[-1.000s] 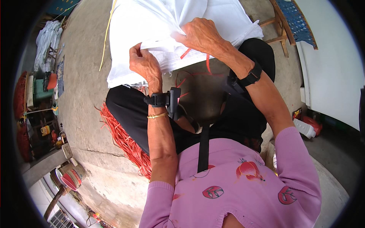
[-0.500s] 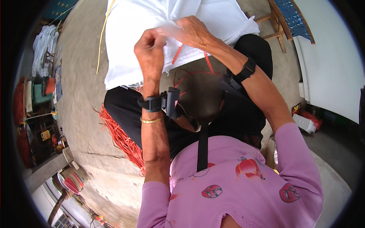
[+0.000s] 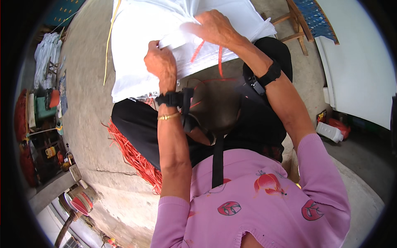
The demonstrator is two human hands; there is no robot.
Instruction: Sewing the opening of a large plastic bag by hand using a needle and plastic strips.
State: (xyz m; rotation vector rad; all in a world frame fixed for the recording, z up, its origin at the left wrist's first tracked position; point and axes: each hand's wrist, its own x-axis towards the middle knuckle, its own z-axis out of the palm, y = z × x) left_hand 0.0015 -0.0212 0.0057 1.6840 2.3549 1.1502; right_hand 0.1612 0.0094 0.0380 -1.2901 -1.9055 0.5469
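A pile of white, thin woven sheeting (image 3: 132, 62) lies across my knees, its upper part gathered into folds. My left hand (image 3: 160, 62) is closed, pinching a raised flap of that sheeting. Above and to the right, my right hand (image 3: 215, 29) is curled at the gathered folds, its thumb smeared by motion. A red plastic strip (image 3: 220, 62) hangs from under this hand, and a second red end dangles beside it over the white edge. What the right fingertips grip is partly hidden.
A bundle of red strips (image 3: 134, 153) lies beside my left leg. One yellow strip (image 3: 109, 45) trails along the sheeting's left side. A wooden stool (image 3: 300, 27) stands at upper right, near a white panel (image 3: 355, 62). A white bottle (image 3: 329, 132) lies at the right.
My left hand has moved down and apart from my right hand, lifting a flap of sheeting between them. My right hand has shifted slightly up and to the right.
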